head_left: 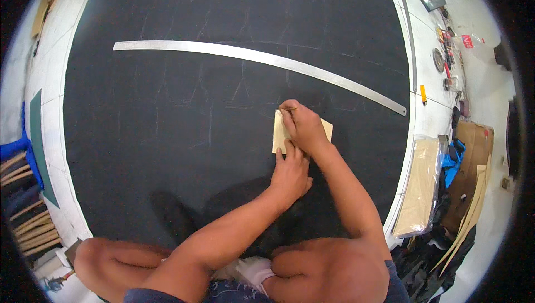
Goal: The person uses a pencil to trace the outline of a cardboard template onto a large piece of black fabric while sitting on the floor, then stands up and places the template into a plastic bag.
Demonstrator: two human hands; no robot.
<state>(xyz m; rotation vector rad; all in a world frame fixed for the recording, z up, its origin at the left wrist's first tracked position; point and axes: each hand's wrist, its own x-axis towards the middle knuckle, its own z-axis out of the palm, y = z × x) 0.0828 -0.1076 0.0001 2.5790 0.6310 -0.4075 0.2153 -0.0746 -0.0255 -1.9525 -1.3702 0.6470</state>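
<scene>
A small cream card template (279, 131) lies on a large sheet of black fabric (134, 164) spread before me. My left hand (291, 170) rests on the template's near edge with its fingers stretched out, pressing it down. Above its far part is my right hand (304, 127), fingers pinched round a thin pencil-like tool (292, 108) whose tip is at the template's far left edge. The right hand covers much of the template. Faint pale lines are drawn on the fabric around and beyond it.
A long metal ruler (251, 55) lies across the fabric beyond my hands. Along the right table edge are another metal ruler (411, 47), an orange cutter (423, 94) and several small tools. Plastic-wrapped cream sheets (418, 189) and a cardboard box (473, 141) stand at right. My bare knees touch the near side.
</scene>
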